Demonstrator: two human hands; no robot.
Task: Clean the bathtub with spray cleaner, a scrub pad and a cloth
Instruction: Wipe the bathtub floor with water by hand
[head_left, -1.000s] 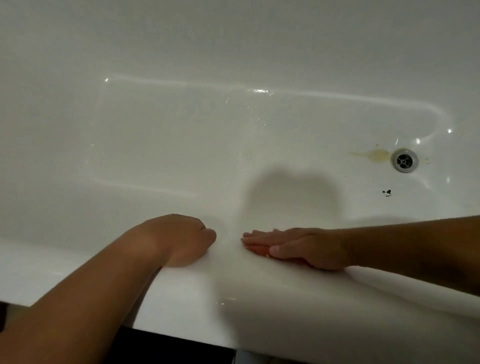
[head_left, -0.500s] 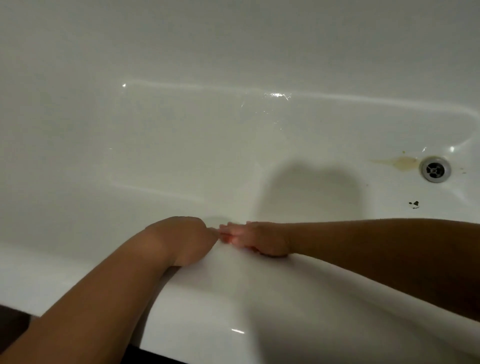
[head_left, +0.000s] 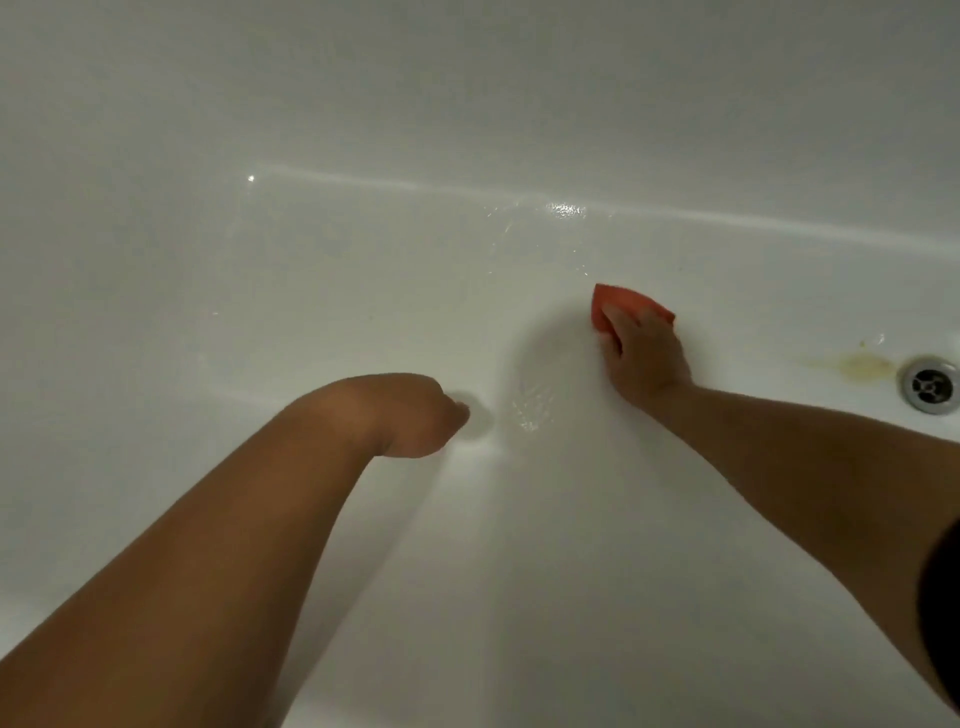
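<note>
An orange-red scrub pad (head_left: 621, 300) lies on the wet floor of the white bathtub (head_left: 363, 291), right of centre. My right hand (head_left: 644, 358) is on top of the pad, its fingers bent over it and holding it down against the tub. My left hand (head_left: 410, 415) is bent at the wrist against the near inner side of the tub, left of centre. Its fingers are hidden behind the hand. No spray bottle or cloth is in view.
A round metal drain (head_left: 930, 387) sits at the far right edge, with a yellowish-brown stain (head_left: 857, 364) just left of it. Water glistens on the tub floor near the pad and along the far wall's base.
My right hand has carried the pad from the near rim, beside my left hand, out onto the tub floor toward the drain. The view has leaned further over the tub.
</note>
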